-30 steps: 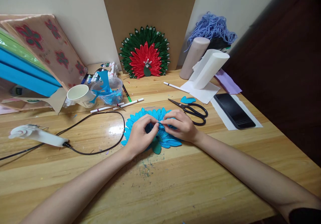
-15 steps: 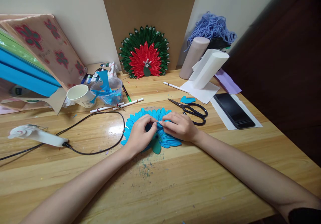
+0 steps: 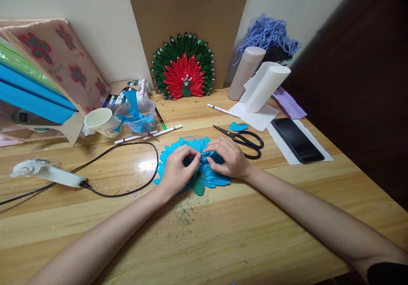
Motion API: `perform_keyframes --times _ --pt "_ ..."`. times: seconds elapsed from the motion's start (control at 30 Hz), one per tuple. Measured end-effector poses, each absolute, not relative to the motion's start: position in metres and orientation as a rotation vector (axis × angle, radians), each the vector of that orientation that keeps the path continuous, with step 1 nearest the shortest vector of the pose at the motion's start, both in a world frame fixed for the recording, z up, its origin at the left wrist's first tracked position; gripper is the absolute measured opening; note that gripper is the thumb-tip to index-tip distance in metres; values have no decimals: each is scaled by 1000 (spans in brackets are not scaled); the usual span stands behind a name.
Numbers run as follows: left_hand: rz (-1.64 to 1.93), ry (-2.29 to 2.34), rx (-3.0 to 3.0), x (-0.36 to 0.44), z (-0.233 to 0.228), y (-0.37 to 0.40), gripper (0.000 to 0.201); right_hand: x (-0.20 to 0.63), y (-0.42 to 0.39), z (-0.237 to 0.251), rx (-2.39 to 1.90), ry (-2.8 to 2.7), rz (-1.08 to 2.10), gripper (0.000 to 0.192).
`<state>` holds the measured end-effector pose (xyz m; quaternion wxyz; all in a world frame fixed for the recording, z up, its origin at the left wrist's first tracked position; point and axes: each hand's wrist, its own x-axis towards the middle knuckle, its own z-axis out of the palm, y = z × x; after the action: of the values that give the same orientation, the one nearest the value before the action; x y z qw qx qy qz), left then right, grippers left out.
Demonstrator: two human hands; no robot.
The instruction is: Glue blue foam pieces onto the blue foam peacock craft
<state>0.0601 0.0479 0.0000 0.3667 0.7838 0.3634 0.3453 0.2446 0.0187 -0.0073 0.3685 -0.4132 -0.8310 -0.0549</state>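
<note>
A blue petal-fan craft piece (image 3: 172,151) with a teal drop-shaped piece (image 3: 198,186) at its base lies flat on the wooden table (image 3: 223,234). My left hand (image 3: 177,170) rests on its left half, fingers curled, fingertips pressing near the centre. My right hand (image 3: 228,157) lies on its right half, thumb and fingers pinching at a blue petal close to the left fingertips. Both hands hide most of the fan's middle.
Black scissors (image 3: 244,139) and a small blue cutout (image 3: 238,126) lie just right of the fan. A glue gun (image 3: 47,172) with black cord sits left. A paper cup (image 3: 99,120), plastic tub (image 3: 137,115), pens, a red-green fan (image 3: 184,66), paper rolls, yarn and a phone (image 3: 296,140) stand behind.
Both hands have shifted slightly over the fan's centre, the fingertips pressing lower and closer to the petals. The fan and everything else stay in place.
</note>
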Motion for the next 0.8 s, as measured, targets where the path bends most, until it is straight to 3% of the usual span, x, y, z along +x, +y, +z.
perform_keyframes --times 0.53,0.8 --pt "905 877 2183 58 4 44 11 245 20 -8 -1054 -2104 66 4" --pt "831 1021 2050 59 5 46 21 248 21 -9 -1022 -1975 -50 10"
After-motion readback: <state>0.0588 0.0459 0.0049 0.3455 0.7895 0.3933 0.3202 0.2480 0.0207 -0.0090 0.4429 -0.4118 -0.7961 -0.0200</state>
